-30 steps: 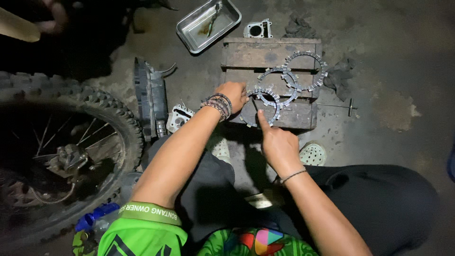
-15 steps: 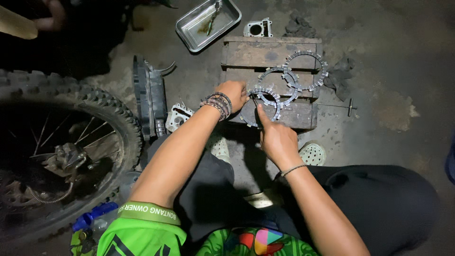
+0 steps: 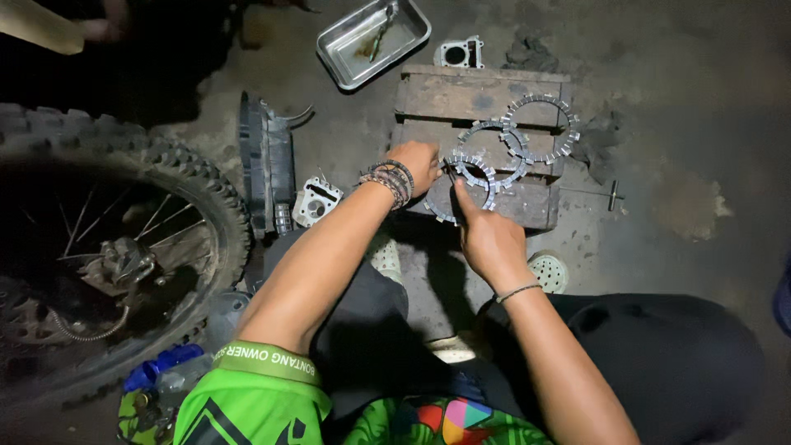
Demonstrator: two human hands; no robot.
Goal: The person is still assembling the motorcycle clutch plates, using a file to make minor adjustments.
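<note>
The left hand (image 3: 422, 163), with beaded bracelets at the wrist, rests on the near left part of a wooden pallet block (image 3: 461, 95), its fingers curled onto the left edge of a toothed metal ring (image 3: 470, 173); whether the fingers pinch the ring or only press on it cannot be told. The right hand (image 3: 486, 239) reaches in from below, index finger (image 3: 460, 194) extended and touching the same ring's lower rim, the other fingers folded loosely, gripping nothing visible. This ring lies flat on the block's front board, overlapping a second toothed ring (image 3: 492, 144) just behind it, which in turn overlaps a third, larger toothed ring (image 3: 542, 128) toward the block's right side. A shallow metal tray (image 3: 372, 39) sits on the floor well beyond the block, to the left, and a small engine cylinder part (image 3: 460, 54) lies just behind the block. A knobby motorcycle wheel (image 3: 107, 247) fills the left side, with a light-coloured cylinder part (image 3: 316, 200) on the floor between wheel and block. A T-shaped tool (image 3: 611, 196) lies just right of the block.
</note>
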